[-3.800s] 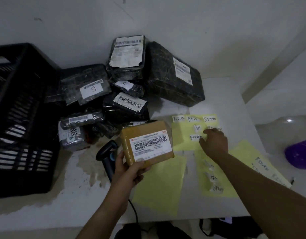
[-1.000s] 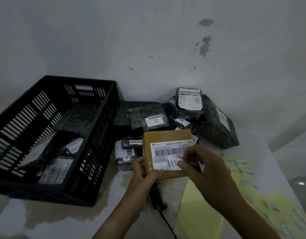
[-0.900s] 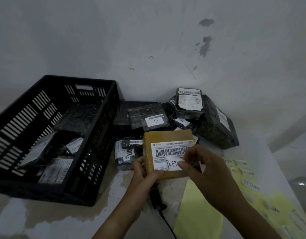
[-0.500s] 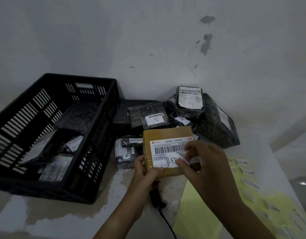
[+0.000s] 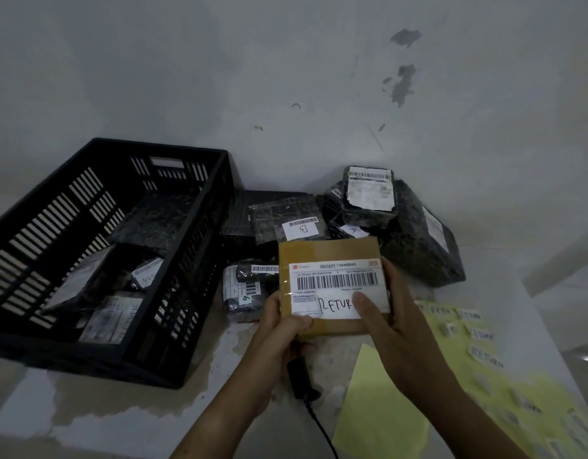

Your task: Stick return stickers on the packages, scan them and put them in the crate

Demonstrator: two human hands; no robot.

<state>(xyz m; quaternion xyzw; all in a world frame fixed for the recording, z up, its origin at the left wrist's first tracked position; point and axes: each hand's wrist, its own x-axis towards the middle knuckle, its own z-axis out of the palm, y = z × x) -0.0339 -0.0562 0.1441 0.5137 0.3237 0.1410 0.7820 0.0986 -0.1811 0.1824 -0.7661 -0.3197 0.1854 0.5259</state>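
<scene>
Brown box (image 5: 329, 256) held off the table (image 5: 153, 422), just right of the black crate (image 5: 203, 253) — left hand (image 5: 279, 329) curled round its lower-left corner, right hand (image 5: 395, 326) gripping the right edge, thumb (image 5: 362, 303) flat on the white sticker (image 5: 335, 306). Sticker sits just under the barcode (image 5: 337, 281); risk — an unpressed edge peels, or overlap upward spoils the scan.

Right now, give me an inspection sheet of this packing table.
Surface: white table, stained beside the black crate.
Job's things: brown package bears a RETURN sticker; crate holds several packages; black packages piled by the wall; yellow sticker sheets at right.
Clutter: nothing seen.
Hands: left hand grips the package's lower left corner; right hand holds its right edge, thumb pressing the sticker.
Cables: scanner cable runs toward the front edge.
Surroundings: white wall with dark marks.
</scene>
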